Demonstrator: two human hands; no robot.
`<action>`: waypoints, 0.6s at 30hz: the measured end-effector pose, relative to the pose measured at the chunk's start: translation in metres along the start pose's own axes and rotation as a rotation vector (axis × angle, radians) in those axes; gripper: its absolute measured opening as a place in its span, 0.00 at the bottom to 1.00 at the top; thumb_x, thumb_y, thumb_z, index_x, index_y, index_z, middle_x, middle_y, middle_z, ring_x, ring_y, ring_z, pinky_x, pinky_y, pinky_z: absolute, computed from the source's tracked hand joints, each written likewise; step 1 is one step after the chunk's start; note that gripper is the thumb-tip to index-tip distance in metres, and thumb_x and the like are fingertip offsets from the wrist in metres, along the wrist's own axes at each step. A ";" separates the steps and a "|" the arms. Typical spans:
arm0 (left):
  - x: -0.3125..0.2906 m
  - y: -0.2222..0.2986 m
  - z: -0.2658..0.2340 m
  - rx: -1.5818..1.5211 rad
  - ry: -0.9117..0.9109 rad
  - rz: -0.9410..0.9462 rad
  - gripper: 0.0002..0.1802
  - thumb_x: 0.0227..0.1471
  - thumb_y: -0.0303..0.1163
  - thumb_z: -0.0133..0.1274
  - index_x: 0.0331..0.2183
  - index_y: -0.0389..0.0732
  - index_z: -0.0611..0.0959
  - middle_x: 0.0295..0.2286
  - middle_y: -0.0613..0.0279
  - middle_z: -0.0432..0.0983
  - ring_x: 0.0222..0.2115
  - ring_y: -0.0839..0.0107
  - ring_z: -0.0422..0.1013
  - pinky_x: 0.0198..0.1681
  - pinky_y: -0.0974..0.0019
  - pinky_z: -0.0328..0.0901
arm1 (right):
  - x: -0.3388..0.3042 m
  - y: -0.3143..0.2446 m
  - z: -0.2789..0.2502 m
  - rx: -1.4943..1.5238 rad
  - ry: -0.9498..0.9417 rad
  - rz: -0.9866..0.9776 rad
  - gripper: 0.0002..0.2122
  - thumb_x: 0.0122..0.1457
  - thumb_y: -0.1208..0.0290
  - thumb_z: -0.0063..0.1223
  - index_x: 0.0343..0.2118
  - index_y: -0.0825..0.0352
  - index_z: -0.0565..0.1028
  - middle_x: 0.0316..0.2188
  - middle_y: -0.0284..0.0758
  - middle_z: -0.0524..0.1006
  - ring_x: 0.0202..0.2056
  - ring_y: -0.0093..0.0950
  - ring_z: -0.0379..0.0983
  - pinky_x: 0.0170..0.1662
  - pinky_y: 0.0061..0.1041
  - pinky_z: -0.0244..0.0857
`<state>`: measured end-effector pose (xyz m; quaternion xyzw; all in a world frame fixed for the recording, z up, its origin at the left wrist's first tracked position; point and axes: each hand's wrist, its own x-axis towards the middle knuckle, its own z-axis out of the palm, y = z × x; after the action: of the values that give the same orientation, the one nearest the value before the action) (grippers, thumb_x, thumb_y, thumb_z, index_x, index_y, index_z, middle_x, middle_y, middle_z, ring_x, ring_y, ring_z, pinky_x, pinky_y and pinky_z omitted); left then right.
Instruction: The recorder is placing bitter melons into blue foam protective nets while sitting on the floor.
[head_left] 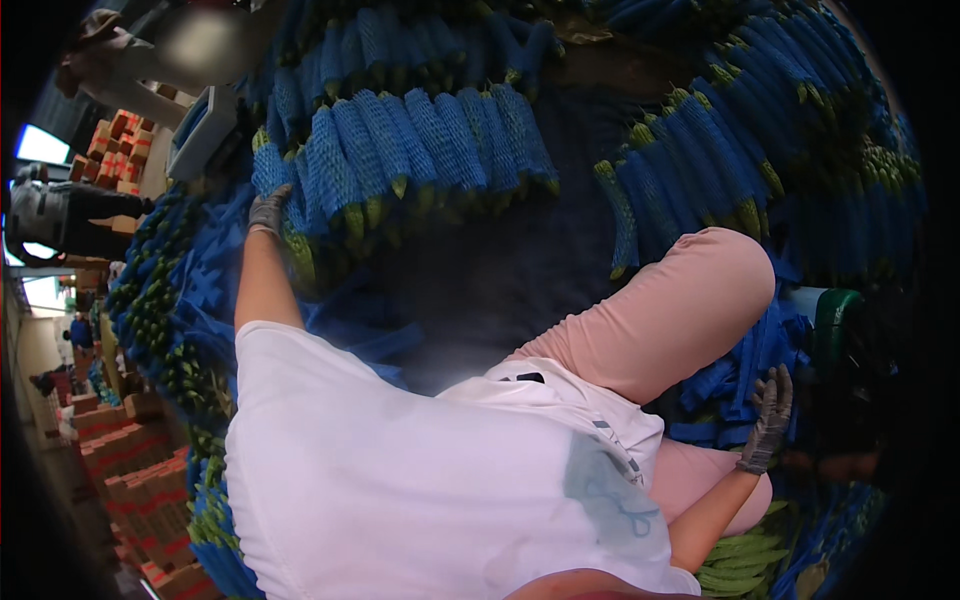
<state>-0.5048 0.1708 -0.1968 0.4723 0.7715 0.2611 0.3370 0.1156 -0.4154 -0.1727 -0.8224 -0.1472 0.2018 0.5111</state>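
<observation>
My left hand point(268, 208), in a grey glove, reaches out to the left end of a row of bitter melons point(390, 145) in blue net sleeves. Its fingers are closed on a netted bitter melon point(297, 250), whose green tip shows below; part of the grip is hidden. On the right, my gloved right hand point(770, 420) is raised beside my knee, fingers apart and nothing in them. Loose blue net sleeves point(735, 385) lie right behind it. Bare green bitter melons point(745, 560) are heaped below my right forearm.
More netted melons point(690, 165) are stacked at the right and far side. A grey crate point(203, 132) stands at the far left. Stacked cartons point(145, 490) line the left, where another person point(75, 215) stands. A green-and-white container point(830, 315) is at the right.
</observation>
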 end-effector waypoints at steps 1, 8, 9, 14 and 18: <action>-0.006 0.003 -0.004 -0.002 -0.041 0.024 0.55 0.35 0.54 0.62 0.57 0.32 0.58 0.52 0.48 0.62 0.51 0.57 0.62 0.55 0.58 0.55 | 0.003 0.001 0.000 -0.006 -0.003 -0.005 0.19 0.62 0.67 0.45 0.55 0.63 0.64 0.50 0.35 0.69 0.42 0.24 0.69 0.45 0.23 0.64; 0.164 -0.179 -0.032 0.910 -0.009 0.222 0.36 0.50 0.45 0.51 0.58 0.53 0.60 0.50 0.44 0.65 0.50 0.58 0.66 0.52 0.59 0.59 | 0.011 0.012 0.010 -0.019 -0.021 0.054 0.19 0.62 0.65 0.45 0.55 0.62 0.64 0.50 0.35 0.69 0.43 0.25 0.69 0.45 0.24 0.63; 0.159 -0.182 -0.009 0.900 -0.019 0.226 0.36 0.50 0.45 0.51 0.58 0.53 0.60 0.50 0.44 0.65 0.50 0.58 0.66 0.52 0.59 0.59 | 0.009 0.010 0.011 -0.026 0.000 0.050 0.19 0.61 0.65 0.45 0.55 0.62 0.64 0.50 0.34 0.69 0.43 0.25 0.69 0.44 0.23 0.64; 0.078 -0.096 0.014 0.661 0.346 0.038 0.32 0.48 0.45 0.52 0.55 0.52 0.65 0.50 0.46 0.64 0.52 0.55 0.62 0.56 0.56 0.55 | 0.011 0.032 -0.038 -0.029 0.094 0.039 0.19 0.61 0.65 0.46 0.55 0.61 0.65 0.50 0.35 0.69 0.43 0.26 0.70 0.43 0.23 0.64; 0.030 -0.005 0.055 0.569 0.623 0.395 0.30 0.48 0.45 0.51 0.53 0.50 0.68 0.53 0.52 0.61 0.55 0.52 0.55 0.58 0.54 0.51 | 0.000 0.030 -0.088 -0.030 0.299 -0.013 0.19 0.62 0.64 0.44 0.55 0.60 0.65 0.51 0.36 0.69 0.45 0.28 0.69 0.47 0.26 0.62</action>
<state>-0.4750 0.2001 -0.2438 0.5828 0.7723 0.2276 -0.1101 0.1591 -0.4973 -0.1650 -0.8498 -0.0779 0.0713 0.5165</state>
